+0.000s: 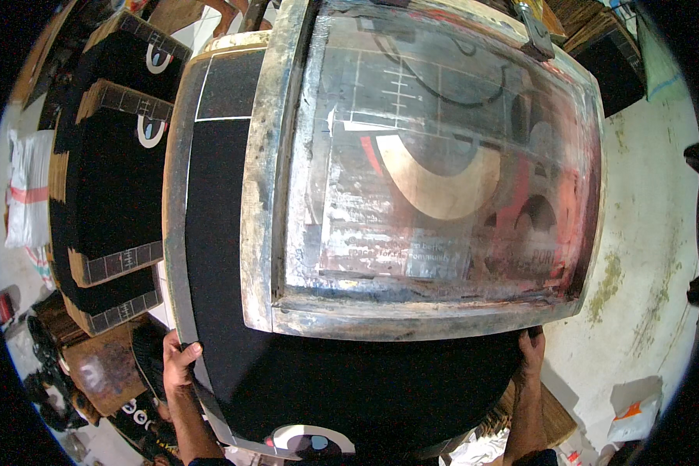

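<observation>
My left hand (180,361) grips the left edge of a large black printed sheet (349,380), thumb on top and fingers under the edge. On the opposite side my right hand (531,353) is closed at the sheet's right edge, just below the frame's corner. A screen-printing frame (256,225) with a worn wooden border lies over the sheet's far part. Its translucent mesh (435,186) carries a curved eye shape, grid lines and red and dark ink stains. Near me, a printed eye (314,440) shows on the sheet, cut off by the lower edge.
Stacks of black printed boards (116,186) stand at the left, beside a white bundle (28,190) with a red band. A metal clamp (534,33) sits at the frame's far right. More stacked boards (610,66) lie far right. A white package (635,415) with an orange mark rests at lower right.
</observation>
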Demonstrator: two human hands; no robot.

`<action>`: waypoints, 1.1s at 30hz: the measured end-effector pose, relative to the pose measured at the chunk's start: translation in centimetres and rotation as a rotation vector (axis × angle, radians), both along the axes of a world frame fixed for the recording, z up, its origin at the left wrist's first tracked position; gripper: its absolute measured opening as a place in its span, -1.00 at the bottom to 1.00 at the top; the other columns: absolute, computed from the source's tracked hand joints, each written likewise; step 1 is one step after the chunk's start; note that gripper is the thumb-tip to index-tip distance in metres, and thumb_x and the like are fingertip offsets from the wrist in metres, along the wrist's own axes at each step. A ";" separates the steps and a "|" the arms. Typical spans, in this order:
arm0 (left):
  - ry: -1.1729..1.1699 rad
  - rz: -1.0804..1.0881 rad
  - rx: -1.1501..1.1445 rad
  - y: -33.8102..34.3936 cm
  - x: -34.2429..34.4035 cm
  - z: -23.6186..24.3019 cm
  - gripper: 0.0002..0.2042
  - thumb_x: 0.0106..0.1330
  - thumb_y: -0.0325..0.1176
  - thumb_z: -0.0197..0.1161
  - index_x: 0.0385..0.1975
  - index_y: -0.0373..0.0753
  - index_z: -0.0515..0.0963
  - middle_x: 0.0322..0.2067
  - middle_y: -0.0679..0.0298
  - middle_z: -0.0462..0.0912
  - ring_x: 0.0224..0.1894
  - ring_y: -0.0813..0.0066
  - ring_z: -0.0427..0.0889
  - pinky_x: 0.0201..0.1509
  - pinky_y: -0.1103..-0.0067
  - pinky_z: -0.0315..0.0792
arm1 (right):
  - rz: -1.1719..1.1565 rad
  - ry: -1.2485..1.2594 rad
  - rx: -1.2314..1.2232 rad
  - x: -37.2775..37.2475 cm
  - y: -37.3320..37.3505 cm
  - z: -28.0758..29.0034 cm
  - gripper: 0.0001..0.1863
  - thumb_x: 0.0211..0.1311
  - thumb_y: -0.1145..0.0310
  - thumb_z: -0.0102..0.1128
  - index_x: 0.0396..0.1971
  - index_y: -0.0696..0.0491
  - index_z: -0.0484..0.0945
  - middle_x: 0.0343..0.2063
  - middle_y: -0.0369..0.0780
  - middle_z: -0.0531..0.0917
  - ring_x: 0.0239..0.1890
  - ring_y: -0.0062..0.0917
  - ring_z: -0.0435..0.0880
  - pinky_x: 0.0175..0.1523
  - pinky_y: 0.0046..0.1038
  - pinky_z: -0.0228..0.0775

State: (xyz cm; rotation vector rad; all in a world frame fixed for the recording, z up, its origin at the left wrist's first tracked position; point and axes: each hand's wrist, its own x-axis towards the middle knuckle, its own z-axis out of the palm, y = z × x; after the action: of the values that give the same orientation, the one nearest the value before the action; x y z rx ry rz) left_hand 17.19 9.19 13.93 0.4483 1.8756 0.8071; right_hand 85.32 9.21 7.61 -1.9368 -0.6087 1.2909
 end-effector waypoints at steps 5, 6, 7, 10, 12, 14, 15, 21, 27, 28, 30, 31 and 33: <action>0.029 -0.022 0.064 0.5 0.5 0.2 -0.53 -0.05 -0.19 0.58 -0.18 -0.32 0.64 -0.34 0.42 0.65 -0.31 0.59 0.52 -0.16 0.60 0.35 | 0.008 -0.046 -0.001 -0.9 0.5 0.2 -0.25 0.25 0.19 0.39 0.33 0.18 0.28 0.17 -0.14 0.50 0.15 -0.34 0.50 0.25 -0.29 0.33; 0.018 -0.014 0.047 0.6 0.6 0.1 -0.53 -0.04 -0.19 0.58 -0.17 -0.33 0.64 -0.34 0.42 0.65 -0.31 0.59 0.53 -0.15 0.60 0.36 | 0.050 -0.085 0.045 -1.3 0.8 0.2 -0.28 0.27 0.20 0.37 0.33 0.18 0.28 0.18 -0.14 0.50 0.18 -0.34 0.48 0.29 -0.31 0.29; 0.024 -0.008 0.042 0.7 0.8 0.1 -0.53 -0.04 -0.19 0.58 -0.17 -0.34 0.64 -0.34 0.42 0.65 -0.31 0.58 0.53 -0.14 0.59 0.37 | 0.054 -0.125 0.077 -1.8 1.1 0.4 -0.32 0.28 0.27 0.36 0.32 0.19 0.30 0.15 -0.16 0.52 0.14 -0.39 0.49 0.28 -0.35 0.30; 0.012 -0.060 0.068 1.0 1.0 0.4 -0.45 0.06 -0.24 0.54 0.02 -0.40 0.55 -0.19 0.32 0.65 -0.17 0.48 0.55 -0.01 0.53 0.40 | 0.056 -0.344 0.108 -4.1 2.1 1.4 -0.38 0.29 0.33 0.35 0.28 0.19 0.33 0.10 -0.15 0.55 0.11 -0.40 0.50 0.27 -0.38 0.30; 0.066 -0.097 0.141 1.2 1.3 0.8 -0.40 0.11 -0.27 0.51 0.12 -0.42 0.48 -0.11 0.27 0.64 -0.07 0.44 0.55 0.06 0.51 0.39 | -0.075 -0.513 0.250 -7.2 2.6 2.5 -0.34 0.22 0.35 0.40 0.26 0.17 0.30 0.06 -0.11 0.52 0.07 -0.32 0.50 0.26 -0.32 0.29; 0.131 -0.217 0.158 1.6 1.2 1.4 -0.36 0.17 -0.38 0.47 0.24 -0.43 0.37 -0.01 0.17 0.61 0.06 0.38 0.52 0.18 0.46 0.37 | -0.048 -1.071 0.341 -11.0 2.8 4.1 -0.26 0.13 0.36 0.46 0.28 0.14 0.28 0.14 -0.04 0.44 0.15 -0.22 0.43 0.31 -0.22 0.23; 0.177 -0.275 0.188 1.8 1.2 1.7 -0.36 0.17 -0.40 0.47 0.24 -0.43 0.36 -0.02 0.16 0.61 0.05 0.38 0.53 0.18 0.45 0.38 | 0.026 -1.148 0.442 -12.9 3.3 4.7 -0.22 0.10 0.32 0.49 0.29 0.13 0.28 0.16 -0.02 0.41 0.20 -0.17 0.39 0.34 -0.17 0.18; 0.643 -0.385 0.323 -0.5 2.0 1.9 -0.33 0.18 -0.37 0.50 0.29 -0.34 0.36 -0.18 0.17 0.62 -0.14 0.36 0.61 -0.06 0.45 0.53 | 0.544 -1.189 0.724 -20.0 8.4 7.2 -0.20 0.00 -0.06 0.48 0.22 0.02 0.47 0.08 -0.08 0.47 0.23 -0.16 0.37 0.40 -0.02 0.10; 0.672 -0.225 0.137 -12.1 3.5 1.8 -0.41 0.32 -0.20 0.39 0.23 -0.42 0.39 -0.08 0.06 0.60 -0.07 0.29 0.57 0.04 0.40 0.46 | 0.673 -1.098 0.969 -18.9 11.4 10.2 -0.42 -0.14 -0.11 0.50 -0.17 -0.02 0.68 -0.34 -0.28 0.59 -0.19 -0.34 0.56 0.09 -0.12 0.26; 0.709 -0.242 0.128 -14.2 3.8 1.8 -0.43 0.32 -0.18 0.40 0.18 -0.45 0.41 -0.12 0.05 0.60 -0.11 0.29 0.57 0.03 0.41 0.46 | 0.720 -1.101 0.925 -18.5 11.4 11.6 -0.42 -0.14 -0.11 0.51 -0.17 -0.03 0.68 -0.34 -0.28 0.60 -0.20 -0.34 0.56 0.10 -0.13 0.26; 0.715 -0.227 -0.028 -17.2 3.9 2.4 -0.46 0.30 -0.15 0.42 0.05 -0.50 0.46 -0.21 0.03 0.59 -0.19 0.27 0.56 -0.01 0.40 0.45 | 0.754 -1.115 1.005 -17.3 12.1 15.7 -0.43 -0.14 -0.11 0.51 -0.16 -0.05 0.68 -0.34 -0.29 0.61 -0.23 -0.34 0.57 0.11 -0.14 0.26; 0.707 -0.259 -0.130 -18.0 3.7 2.6 -0.47 0.25 -0.11 0.46 -0.06 -0.49 0.47 -0.27 0.00 0.57 -0.22 0.23 0.55 -0.05 0.37 0.45 | 0.765 -1.136 1.025 -16.6 12.9 17.9 -0.41 -0.13 -0.11 0.53 -0.13 -0.04 0.68 -0.30 -0.26 0.64 -0.18 -0.34 0.60 0.15 -0.16 0.25; 0.808 -0.302 -0.029 -18.6 3.4 2.8 -0.45 0.22 -0.08 0.49 -0.10 -0.48 0.47 -0.31 0.00 0.57 -0.25 0.19 0.55 -0.07 0.36 0.45 | 0.759 -1.190 1.160 -15.4 15.4 22.5 -0.36 -0.11 -0.12 0.54 -0.06 -0.04 0.66 -0.18 -0.21 0.69 -0.09 -0.32 0.64 0.19 -0.20 0.27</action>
State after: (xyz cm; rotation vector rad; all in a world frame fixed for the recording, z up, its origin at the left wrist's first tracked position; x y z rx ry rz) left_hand 20.63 -9.37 16.72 1.1329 2.4526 0.4088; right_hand 69.96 24.62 30.07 -1.2114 -2.1873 -0.2155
